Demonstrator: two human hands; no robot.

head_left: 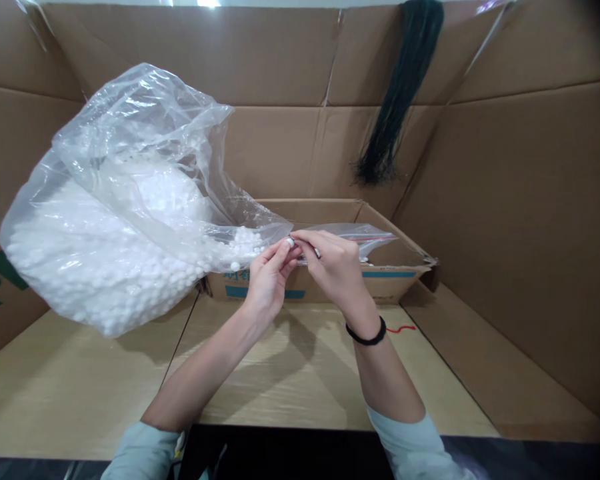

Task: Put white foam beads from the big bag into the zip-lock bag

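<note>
My left hand [270, 277] pinches a small white ball [291, 242] between thumb and fingertips, at the middle of the view. My right hand [333, 260] meets it there, its fingers closed right beside the ball; what they pinch is too small to make out. A large clear plastic bag [145, 113] full of small white balls [115, 247] lies to the left, its mouth reaching my left hand. Behind my right hand a smaller clear zip bag [375, 235] with a red line rests over an open cardboard box [395, 283].
Cardboard walls [280, 140] enclose the back and sides of the wooden table [290, 380]. A bundle of dark strands [405, 93] hangs on the back wall at the upper right. A red string [401, 329] shows beside my right wrist, which wears a black band [367, 335].
</note>
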